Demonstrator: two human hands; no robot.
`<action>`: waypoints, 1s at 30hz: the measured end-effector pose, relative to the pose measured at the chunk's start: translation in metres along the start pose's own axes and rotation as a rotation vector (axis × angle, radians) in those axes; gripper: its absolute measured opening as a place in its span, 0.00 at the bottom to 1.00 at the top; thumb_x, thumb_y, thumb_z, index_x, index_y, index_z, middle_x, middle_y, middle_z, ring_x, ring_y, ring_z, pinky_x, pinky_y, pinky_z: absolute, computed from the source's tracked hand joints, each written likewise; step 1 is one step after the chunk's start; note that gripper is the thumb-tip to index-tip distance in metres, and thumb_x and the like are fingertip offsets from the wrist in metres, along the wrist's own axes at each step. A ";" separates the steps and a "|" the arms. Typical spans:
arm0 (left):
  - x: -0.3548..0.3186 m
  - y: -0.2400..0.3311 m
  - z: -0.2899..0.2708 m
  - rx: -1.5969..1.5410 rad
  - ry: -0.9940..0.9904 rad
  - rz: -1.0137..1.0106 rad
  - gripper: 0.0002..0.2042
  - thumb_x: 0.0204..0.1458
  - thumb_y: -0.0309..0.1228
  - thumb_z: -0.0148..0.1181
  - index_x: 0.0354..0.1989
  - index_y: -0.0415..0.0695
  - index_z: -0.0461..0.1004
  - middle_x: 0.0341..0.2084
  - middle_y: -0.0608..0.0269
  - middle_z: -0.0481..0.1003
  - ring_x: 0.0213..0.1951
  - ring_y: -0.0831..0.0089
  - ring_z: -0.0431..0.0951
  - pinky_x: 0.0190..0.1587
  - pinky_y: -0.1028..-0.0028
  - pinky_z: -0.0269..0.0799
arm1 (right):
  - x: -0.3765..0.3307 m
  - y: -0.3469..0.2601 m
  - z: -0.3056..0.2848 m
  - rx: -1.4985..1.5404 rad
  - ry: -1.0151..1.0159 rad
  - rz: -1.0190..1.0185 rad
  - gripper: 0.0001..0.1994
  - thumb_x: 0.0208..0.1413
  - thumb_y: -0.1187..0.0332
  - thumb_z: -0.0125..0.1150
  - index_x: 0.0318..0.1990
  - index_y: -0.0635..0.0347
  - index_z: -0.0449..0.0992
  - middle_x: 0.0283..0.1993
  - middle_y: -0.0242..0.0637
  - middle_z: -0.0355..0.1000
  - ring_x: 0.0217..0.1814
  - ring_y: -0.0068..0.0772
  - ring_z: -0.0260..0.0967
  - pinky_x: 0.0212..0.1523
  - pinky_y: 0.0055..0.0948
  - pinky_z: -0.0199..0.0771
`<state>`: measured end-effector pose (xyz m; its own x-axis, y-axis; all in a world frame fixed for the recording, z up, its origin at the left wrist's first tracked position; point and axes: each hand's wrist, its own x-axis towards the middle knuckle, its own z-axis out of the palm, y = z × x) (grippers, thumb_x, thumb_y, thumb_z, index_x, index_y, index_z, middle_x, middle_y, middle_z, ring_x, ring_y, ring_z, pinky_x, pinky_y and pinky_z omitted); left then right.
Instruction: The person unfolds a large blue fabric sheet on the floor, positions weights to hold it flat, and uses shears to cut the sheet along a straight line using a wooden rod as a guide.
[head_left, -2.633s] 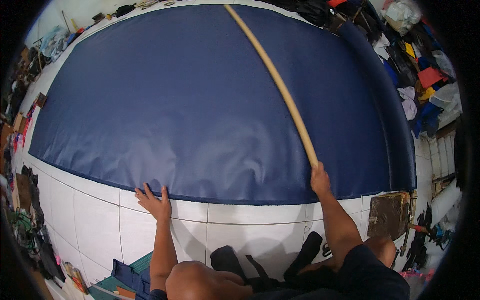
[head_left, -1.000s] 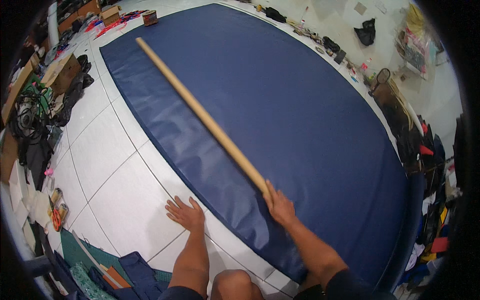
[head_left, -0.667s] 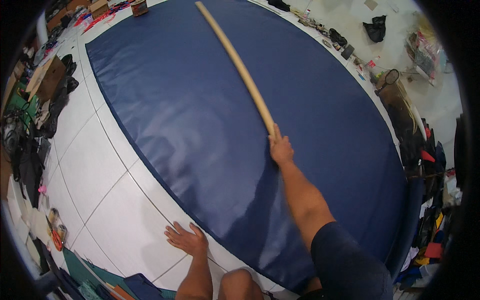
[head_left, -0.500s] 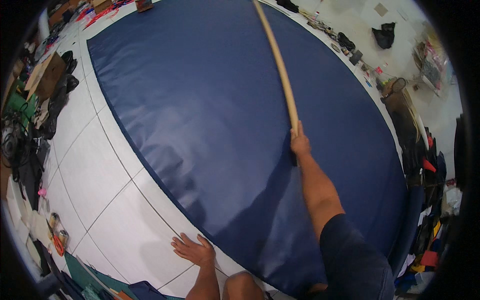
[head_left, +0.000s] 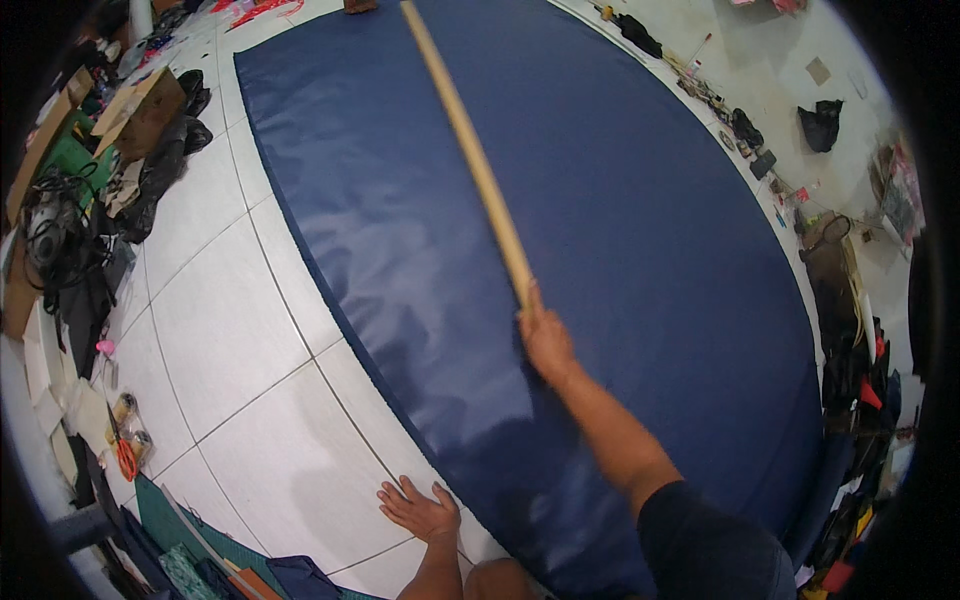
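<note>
On blue sheet (head_left: 620, 200): right hand (head_left: 545, 340) grips wooden pole (head_left: 465, 150) | left hand (head_left: 420, 512) flat on tile floor (head_left: 230, 330)

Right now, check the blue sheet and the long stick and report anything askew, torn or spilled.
Nothing stands out. The blue sheet lies flat on the tiled floor, with no visible tears or spills. The right hand holds the wooden stick lying across it; the left hand rests flat on the floor at the sheet's edge.

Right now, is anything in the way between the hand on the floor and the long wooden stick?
Nothing visible blocks it. The left hand rests flat on the white tile floor. Only the smooth blue sheet lies between it and the wooden stick, whose near end the right hand holds.
</note>
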<state>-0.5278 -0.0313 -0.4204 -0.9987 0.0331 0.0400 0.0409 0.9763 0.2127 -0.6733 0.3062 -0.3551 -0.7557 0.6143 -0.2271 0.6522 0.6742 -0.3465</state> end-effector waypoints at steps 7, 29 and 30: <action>-0.002 0.001 0.004 0.021 0.035 0.021 0.32 0.53 0.40 0.54 0.64 0.37 0.57 0.66 0.38 0.51 0.70 0.39 0.44 0.69 0.42 0.38 | -0.025 -0.089 0.038 0.082 -0.156 -0.338 0.31 0.66 0.52 0.47 0.74 0.38 0.46 0.39 0.57 0.70 0.35 0.61 0.73 0.39 0.53 0.75; -0.011 0.005 0.009 0.069 0.017 0.025 0.30 0.62 0.45 0.45 0.67 0.38 0.55 0.68 0.36 0.51 0.70 0.40 0.44 0.70 0.44 0.37 | -0.172 0.182 -0.019 0.118 0.190 0.466 0.29 0.68 0.48 0.39 0.74 0.33 0.44 0.47 0.53 0.69 0.47 0.56 0.71 0.53 0.52 0.71; -0.009 0.003 0.009 0.084 0.036 0.010 0.29 0.62 0.47 0.45 0.66 0.40 0.58 0.68 0.39 0.52 0.70 0.42 0.47 0.69 0.44 0.41 | -0.215 0.199 -0.016 0.135 0.205 0.516 0.29 0.68 0.49 0.41 0.74 0.33 0.44 0.46 0.54 0.70 0.47 0.57 0.71 0.52 0.52 0.71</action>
<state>-0.5188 -0.0264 -0.4293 -0.9964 0.0366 0.0766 0.0463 0.9905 0.1298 -0.3805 0.3147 -0.3608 -0.3055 0.9262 -0.2209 0.9101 0.2158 -0.3538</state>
